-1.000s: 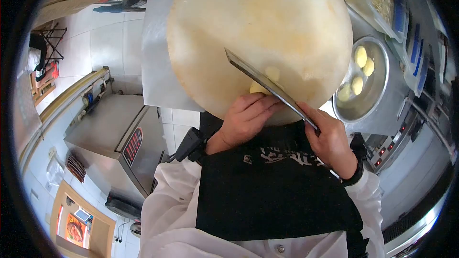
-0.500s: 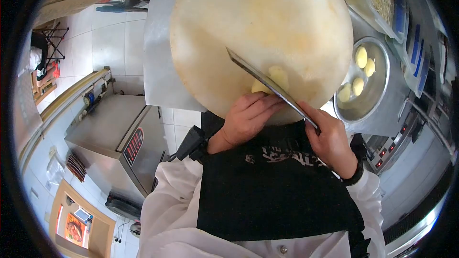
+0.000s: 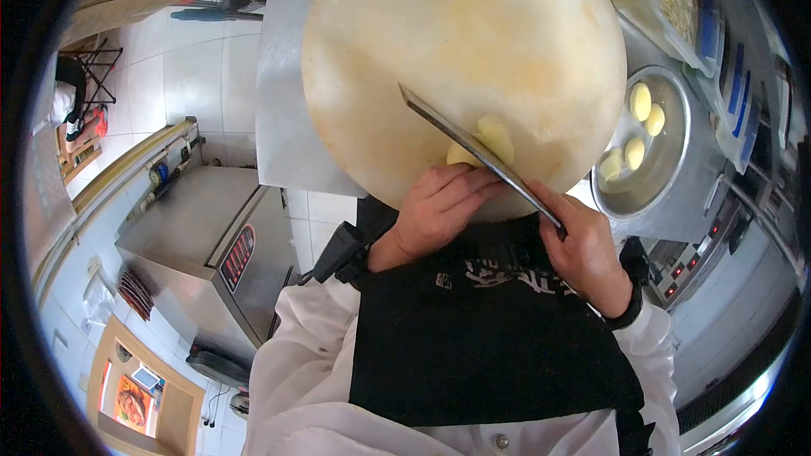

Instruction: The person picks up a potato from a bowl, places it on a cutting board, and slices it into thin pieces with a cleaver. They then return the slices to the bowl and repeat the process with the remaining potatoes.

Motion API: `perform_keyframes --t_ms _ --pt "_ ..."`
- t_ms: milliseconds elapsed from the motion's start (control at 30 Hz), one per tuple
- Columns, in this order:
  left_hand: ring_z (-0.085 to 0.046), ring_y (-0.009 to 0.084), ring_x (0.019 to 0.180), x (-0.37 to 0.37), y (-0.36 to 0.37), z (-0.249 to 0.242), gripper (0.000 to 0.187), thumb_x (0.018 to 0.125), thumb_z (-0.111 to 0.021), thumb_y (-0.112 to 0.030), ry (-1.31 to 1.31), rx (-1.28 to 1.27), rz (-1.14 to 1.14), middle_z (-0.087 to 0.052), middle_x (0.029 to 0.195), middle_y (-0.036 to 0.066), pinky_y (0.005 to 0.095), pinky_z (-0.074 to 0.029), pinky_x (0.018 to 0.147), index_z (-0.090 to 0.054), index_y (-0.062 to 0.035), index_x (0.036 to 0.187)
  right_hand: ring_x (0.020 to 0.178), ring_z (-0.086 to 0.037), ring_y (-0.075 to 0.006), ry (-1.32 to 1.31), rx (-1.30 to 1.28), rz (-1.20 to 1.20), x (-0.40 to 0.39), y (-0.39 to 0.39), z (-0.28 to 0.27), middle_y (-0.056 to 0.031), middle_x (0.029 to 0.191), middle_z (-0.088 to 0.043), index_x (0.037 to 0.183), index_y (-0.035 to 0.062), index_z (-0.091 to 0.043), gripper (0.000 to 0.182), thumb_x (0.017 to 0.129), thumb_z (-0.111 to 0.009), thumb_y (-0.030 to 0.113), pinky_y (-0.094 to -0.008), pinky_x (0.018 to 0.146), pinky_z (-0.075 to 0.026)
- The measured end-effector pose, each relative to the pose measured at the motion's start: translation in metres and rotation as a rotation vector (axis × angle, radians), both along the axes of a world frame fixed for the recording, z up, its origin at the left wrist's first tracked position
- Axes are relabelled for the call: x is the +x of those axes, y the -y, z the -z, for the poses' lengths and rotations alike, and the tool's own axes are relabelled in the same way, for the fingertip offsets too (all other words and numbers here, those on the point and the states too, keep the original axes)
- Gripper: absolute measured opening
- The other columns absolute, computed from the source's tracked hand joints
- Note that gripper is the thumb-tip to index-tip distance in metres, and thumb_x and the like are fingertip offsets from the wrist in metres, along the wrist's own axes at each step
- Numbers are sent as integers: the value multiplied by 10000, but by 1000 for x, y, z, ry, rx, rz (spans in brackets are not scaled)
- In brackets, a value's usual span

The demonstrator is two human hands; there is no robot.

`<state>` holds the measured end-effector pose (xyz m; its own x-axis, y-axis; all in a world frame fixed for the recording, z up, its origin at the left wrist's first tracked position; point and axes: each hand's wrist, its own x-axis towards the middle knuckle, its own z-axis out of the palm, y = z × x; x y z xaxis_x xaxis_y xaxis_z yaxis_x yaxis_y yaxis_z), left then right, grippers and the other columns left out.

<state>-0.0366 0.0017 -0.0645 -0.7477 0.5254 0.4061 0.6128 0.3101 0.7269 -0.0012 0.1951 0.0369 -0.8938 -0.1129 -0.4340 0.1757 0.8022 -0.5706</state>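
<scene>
A large round cutting board (image 3: 473, 25) lies in front of me. My right hand (image 3: 587, 253) is closed on the handle of a wide knife (image 3: 473, 147), whose blade is seen nearly edge-on and points to the upper left. Pale yellow pieces, which look like peeled potato (image 3: 494, 135), lie on the board just beyond the blade. On the near side of the blade, my left hand (image 3: 439, 207) has its fingers together and bent over something by the board's near edge. What those fingertips press on is mostly hidden by the blade and the fingers.
A metal bowl (image 3: 642, 190) on the right holds several pale yellow peeled pieces. Plastic containers (image 3: 676, 8) stand behind it at the upper right. A steel appliance (image 3: 194, 219) stands at the left. Part of a seated person (image 3: 76, 110) shows at the far left.
</scene>
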Motion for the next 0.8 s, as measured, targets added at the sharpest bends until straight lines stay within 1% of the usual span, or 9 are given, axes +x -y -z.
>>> perform_keyframes --t_ms 133,200,300,367,533,633,700,767,800 --pt "-565 190 952 0 1 1 327 677 -594 -57 -6 18 8 -620 1048 33 298 -462 774 -658 -49 998 631 -591 -319 4 -49 38 1 -7 -10 -141 741 -581 1235 118 -512 553 702 -615 18 -405 572 -492" --pt "-565 191 952 5 3 6 326 678 -595 -58 4 30 11 -620 1046 35 300 -462 772 -659 -52 998 635 -595 -313 133 -13 -34 -2 -9 -33 -136 737 -578 1236 120 -511 554 702 -618 19 -402 564 -490" --pt "-567 191 953 14 7 16 328 676 -596 -62 124 41 70 -622 1034 37 300 -463 773 -658 -53 998 630 -596 -310 157 51 -64 -6 -1 -46 -131 731 -574 1237 122 -512 555 702 -622 25 -403 558 -489" --pt "-567 195 961 7 5 8 325 668 -598 -61 39 32 24 -622 1023 37 300 -464 780 -660 -48 987 627 -596 -310 123 45 -48 -6 2 -35 -130 731 -573 1237 125 -512 556 702 -623 28 -404 554 -487" --pt "-567 203 967 0 3 1 313 661 -600 -55 0 -1 15 -622 1020 42 304 -466 786 -665 -38 967 622 -595 -312 21 19 -16 0 0 0 -130 733 -574 1241 132 -511 558 703 -626 39 -408 547 -485" --pt "-566 204 969 1 3 2 303 659 -599 -52 -12 15 22 -622 1020 45 305 -466 785 -666 -36 954 621 -595 -309 -14 -30 4 3 -7 -6 -127 733 -573 1250 135 -505 576 695 -633 44 -408 548 -487" --pt "-565 204 970 13 5 13 302 658 -598 -50 -1 38 18 -622 1021 46 306 -466 786 -666 -35 952 619 -596 -303 123 21 -63 1 -8 -31 -124 733 -570 1255 136 -503 592 685 -636 45 -404 550 -490" --pt "-562 207 978 35 10 36 304 655 -597 -48 376 63 79 -620 1027 46 311 -466 791 -666 -33 950 619 -596 -301 133 32 -63 0 -5 -43 -123 734 -570 1255 136 -505 595 682 -634 42 -403 550 -490" --pt "-562 207 978 30 10 31 304 655 -597 -48 377 63 79 -620 1027 46 311 -466 791 -666 -33 950 618 -597 -300 137 43 -64 0 -4 -46 -121 736 -569 1255 137 -506 598 679 -633 39 -402 550 -490"
